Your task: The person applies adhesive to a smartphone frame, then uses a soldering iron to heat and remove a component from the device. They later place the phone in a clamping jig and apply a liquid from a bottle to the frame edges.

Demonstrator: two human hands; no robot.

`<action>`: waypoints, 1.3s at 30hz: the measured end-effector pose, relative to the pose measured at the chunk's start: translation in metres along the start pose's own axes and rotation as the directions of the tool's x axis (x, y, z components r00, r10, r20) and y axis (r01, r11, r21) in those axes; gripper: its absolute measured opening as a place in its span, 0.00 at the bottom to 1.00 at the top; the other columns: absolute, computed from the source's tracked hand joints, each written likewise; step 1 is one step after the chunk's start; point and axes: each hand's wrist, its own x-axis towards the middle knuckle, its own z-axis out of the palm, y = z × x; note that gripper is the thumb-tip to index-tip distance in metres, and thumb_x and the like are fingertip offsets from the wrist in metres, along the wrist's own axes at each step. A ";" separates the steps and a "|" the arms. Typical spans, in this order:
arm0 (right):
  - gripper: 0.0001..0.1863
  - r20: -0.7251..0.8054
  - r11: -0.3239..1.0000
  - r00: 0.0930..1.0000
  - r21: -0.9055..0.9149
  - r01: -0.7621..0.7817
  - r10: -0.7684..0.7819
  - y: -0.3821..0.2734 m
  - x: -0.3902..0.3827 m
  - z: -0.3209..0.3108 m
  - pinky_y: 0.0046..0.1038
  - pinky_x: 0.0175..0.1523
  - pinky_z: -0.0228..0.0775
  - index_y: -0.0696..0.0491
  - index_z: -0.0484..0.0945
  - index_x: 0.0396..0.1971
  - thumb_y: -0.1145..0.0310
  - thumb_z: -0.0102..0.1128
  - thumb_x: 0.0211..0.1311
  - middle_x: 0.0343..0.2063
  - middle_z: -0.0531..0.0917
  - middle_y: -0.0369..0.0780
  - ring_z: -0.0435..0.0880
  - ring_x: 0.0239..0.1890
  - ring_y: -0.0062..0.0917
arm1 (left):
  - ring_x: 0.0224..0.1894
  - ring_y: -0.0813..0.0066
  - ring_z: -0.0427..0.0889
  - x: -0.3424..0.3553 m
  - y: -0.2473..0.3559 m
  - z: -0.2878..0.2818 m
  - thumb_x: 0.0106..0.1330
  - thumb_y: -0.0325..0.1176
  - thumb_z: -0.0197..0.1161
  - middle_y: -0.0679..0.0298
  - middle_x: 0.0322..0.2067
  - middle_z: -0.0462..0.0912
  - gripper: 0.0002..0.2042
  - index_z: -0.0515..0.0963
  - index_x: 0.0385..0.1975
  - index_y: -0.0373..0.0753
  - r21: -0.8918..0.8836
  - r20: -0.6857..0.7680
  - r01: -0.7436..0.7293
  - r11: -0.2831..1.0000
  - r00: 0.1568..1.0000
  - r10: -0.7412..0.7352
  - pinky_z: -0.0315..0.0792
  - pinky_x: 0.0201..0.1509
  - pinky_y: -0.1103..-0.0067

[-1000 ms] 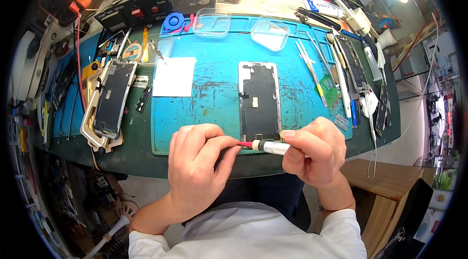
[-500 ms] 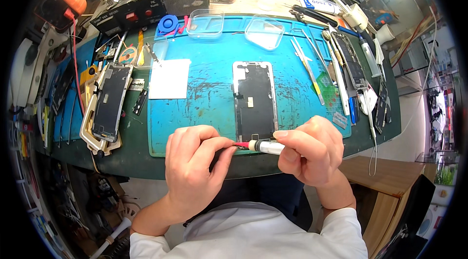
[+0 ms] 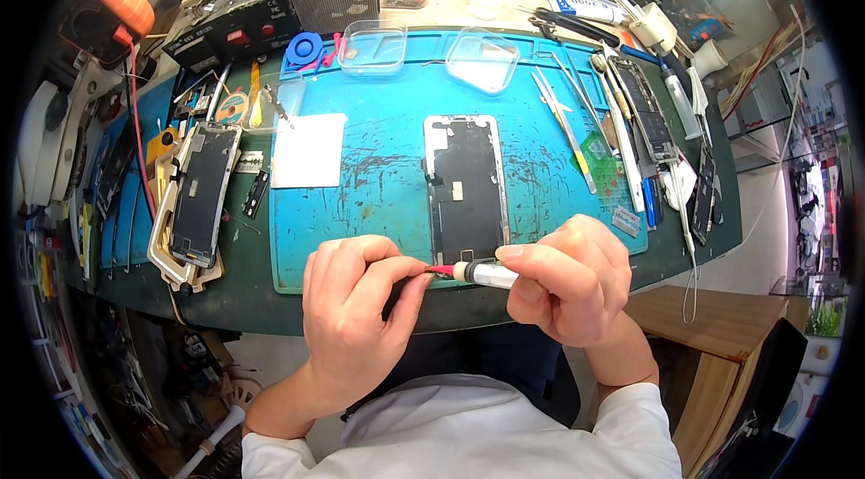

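In front of me, over the bench's near edge, my right hand grips a white syringe-like tube with a pink tip that points left. My left hand is closed in a pinch between thumb and forefinger, right at that tip. Whatever sits in the pinch is too small to make out. Just beyond the hands, a phone screen assembly lies with its black back up on the blue work mat. Its near end is close to the tube and partly covered by my right hand.
Left of the mat, another phone screen leans on a cream holder. A white pad and two clear plastic trays are on the mat. Tweezers and other tools lie at the right. A wooden cabinet stands below right.
The view has shifted slightly, so the bench sits a little lower and further left. Both hands keep their grips, with the tube's tip still at my left fingertips.
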 end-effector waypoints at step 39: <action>0.14 -0.104 0.778 0.891 -0.450 -0.438 0.441 0.047 0.015 -0.046 0.39 0.50 0.77 0.58 0.83 0.52 0.66 0.65 0.74 0.43 0.86 0.46 0.84 0.44 0.42 | 0.47 0.56 0.80 -0.002 -0.001 -0.012 0.55 0.22 0.78 0.57 0.43 0.83 0.15 0.84 0.42 0.36 -0.075 0.078 0.022 0.997 0.997 -0.016 0.76 0.52 0.67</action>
